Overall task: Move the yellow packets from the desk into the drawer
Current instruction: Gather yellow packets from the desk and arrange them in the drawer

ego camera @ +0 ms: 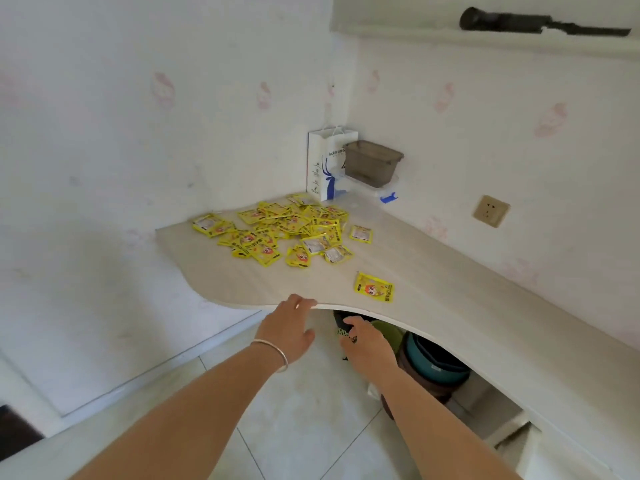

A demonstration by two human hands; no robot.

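Several yellow packets (284, 230) lie in a loose heap near the back of the pale curved desk (433, 282). One yellow packet (374, 287) lies alone closer to the front edge. My left hand (289, 327) reaches to the desk's front edge, fingertips touching its rim, fingers relaxed. My right hand (367, 344) is below the desk edge, in front of dark items under the desk; what its fingers touch is unclear. No drawer is visible.
A white paper bag (327, 161) and a brown plastic box (372, 162) stand in the back corner. Stacked basins (433, 365) sit under the desk. A wall socket (491, 211) is on the right wall. Tiled floor lies below my arms.
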